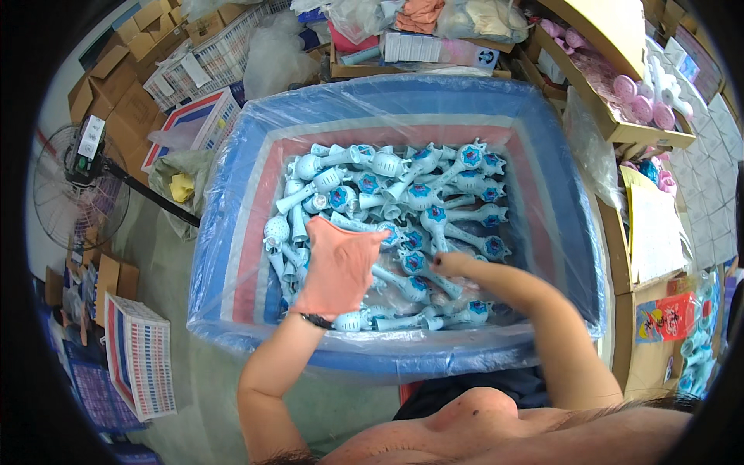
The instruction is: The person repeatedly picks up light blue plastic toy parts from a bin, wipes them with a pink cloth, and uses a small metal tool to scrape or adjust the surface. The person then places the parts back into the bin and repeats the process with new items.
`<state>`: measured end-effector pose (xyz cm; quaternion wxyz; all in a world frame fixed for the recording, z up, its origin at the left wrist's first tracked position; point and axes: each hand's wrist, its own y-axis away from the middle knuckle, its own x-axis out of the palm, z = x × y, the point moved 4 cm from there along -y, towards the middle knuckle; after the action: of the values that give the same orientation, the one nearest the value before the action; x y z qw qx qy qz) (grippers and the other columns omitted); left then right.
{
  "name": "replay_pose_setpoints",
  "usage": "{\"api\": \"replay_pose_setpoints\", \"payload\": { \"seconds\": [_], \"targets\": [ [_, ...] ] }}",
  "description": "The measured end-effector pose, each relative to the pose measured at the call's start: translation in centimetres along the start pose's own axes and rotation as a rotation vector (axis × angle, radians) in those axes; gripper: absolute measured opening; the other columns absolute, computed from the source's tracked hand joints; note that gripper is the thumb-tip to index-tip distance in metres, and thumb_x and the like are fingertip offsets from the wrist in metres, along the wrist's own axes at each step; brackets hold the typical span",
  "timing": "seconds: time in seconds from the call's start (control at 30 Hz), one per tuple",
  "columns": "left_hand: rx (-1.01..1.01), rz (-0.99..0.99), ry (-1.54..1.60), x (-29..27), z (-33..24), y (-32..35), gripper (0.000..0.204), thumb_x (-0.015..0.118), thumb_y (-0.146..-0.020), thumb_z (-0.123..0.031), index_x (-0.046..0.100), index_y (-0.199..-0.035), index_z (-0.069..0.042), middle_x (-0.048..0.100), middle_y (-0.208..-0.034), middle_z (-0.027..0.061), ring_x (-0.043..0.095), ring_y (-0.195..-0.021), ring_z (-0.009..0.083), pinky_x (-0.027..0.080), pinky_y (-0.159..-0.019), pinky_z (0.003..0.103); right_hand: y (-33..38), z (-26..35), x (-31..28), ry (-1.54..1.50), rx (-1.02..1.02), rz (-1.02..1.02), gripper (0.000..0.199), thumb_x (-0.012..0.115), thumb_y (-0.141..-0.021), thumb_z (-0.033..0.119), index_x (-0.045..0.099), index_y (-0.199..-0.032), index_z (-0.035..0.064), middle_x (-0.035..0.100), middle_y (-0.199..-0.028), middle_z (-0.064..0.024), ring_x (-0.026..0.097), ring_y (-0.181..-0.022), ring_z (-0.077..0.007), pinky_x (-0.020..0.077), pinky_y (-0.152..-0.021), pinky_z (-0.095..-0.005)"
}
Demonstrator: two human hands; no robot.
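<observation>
- The left hand (339,267), in an orange-pink glove, hangs low over the pile inside a large bin (542,155) lined with clear plastic over blue, white and red striped sheeting. Its fingers are spread fairly wide and point up and right; the palm faces down, so whether it grips anything under it cannot be told.
- The right hand (452,263) is bare, with dark-painted nails. Its fingers curl downward into the pile, narrow, touching a light-blue toy wand (422,273); whether it has closed on the wand cannot be told.
- That wand lies between the two hands, just right of the gloved fingertips and right under the bare fingers, so the right hand is the nearer. Its long axis runs slantwise, star-marked head toward the upper left, handle toward the lower right.
- The heap of like toy wands (403,186) fills the bin floor, lying crosswise in all directions, thickest toward the far wall.
- A second wand (364,319) lies by the near wall, just below the left wrist.
- Beside the bin: a standing fan (81,194) to the left, a cardboard box of pink toys (620,93) to the right.
</observation>
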<state>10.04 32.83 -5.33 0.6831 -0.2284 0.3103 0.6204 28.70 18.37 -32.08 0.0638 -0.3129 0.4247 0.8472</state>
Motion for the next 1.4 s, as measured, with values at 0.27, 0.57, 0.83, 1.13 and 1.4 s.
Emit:
{"api": "replay_pose_setpoints", "payload": {
  "seconds": [0.27, 0.57, 0.83, 1.13, 1.4],
  "targets": [
    [-0.253, -0.203, 0.378, -3.0, 1.7, 0.2, 0.028, 0.067, -0.064, -0.025, 0.045, -0.046, -0.022, 0.028, -0.044, 0.0000, 0.031, -0.043, 0.0214, 0.016, -0.056, 0.037, 24.7, 6.0, -9.2, -1.272, -0.149, 0.089, 0.062, 0.066, -0.093, 0.038, 0.043, -0.136, -0.0002, 0.059, -0.122, -0.0151, 0.062, -0.103, -0.0246, 0.0542, -0.085, -0.0391],
    [-0.553, -0.344, 1.826, -20.2, -6.7, 0.7, 0.044, 0.057, -0.083, -0.046, 0.058, -0.094, -0.004, 0.060, -0.073, 0.0072, 0.058, -0.060, 0.0272, 0.049, -0.061, 0.045, 40.6, 7.1, 4.0, -0.928, -0.325, -0.185, 0.054, 0.078, -0.082, 0.028, 0.055, -0.119, -0.0027, 0.070, -0.095, -0.0135, 0.069, -0.087, -0.0255, 0.0538, -0.077, -0.0368],
    [0.009, -0.257, 3.084, -23.6, -14.2, 2.4, 0.032, 0.062, -0.089, -0.015, 0.060, -0.111, 0.009, 0.070, -0.088, 0.0194, 0.071, -0.087, 0.0281, 0.058, -0.089, 0.036, 45.5, 2.8, 12.4, -1.093, -0.471, 0.037, 0.033, 0.077, -0.087, 0.022, 0.057, -0.106, 0.0028, 0.062, -0.074, -0.0015, 0.060, -0.068, -0.0072, 0.0493, -0.059, -0.0271],
    [-0.427, -0.617, 1.568, -27.3, -16.4, 2.6, 0.055, 0.075, -0.078, -0.026, 0.052, -0.120, 0.003, 0.058, -0.111, 0.0144, 0.060, -0.104, 0.0254, 0.049, -0.088, 0.032, 43.0, 1.5, 10.9, -0.427, 0.045, -0.905, 0.035, 0.066, -0.083, 0.023, 0.049, -0.102, -0.0009, 0.068, -0.079, -0.0275, 0.068, -0.075, -0.0458, 0.0544, -0.068, -0.0525],
    [-0.379, -0.169, 3.385, -23.6, -19.7, -1.1, 0.050, 0.038, -0.099, -0.047, 0.063, -0.110, -0.005, 0.065, -0.094, 0.0110, 0.064, -0.079, 0.0274, 0.054, -0.070, 0.040, 45.4, 2.2, 12.5, -0.407, 0.095, -0.885, 0.038, 0.067, -0.081, 0.022, 0.045, -0.101, -0.0028, 0.067, -0.076, -0.0284, 0.068, -0.068, -0.0455, 0.0558, -0.065, -0.0534]
  ]
}}
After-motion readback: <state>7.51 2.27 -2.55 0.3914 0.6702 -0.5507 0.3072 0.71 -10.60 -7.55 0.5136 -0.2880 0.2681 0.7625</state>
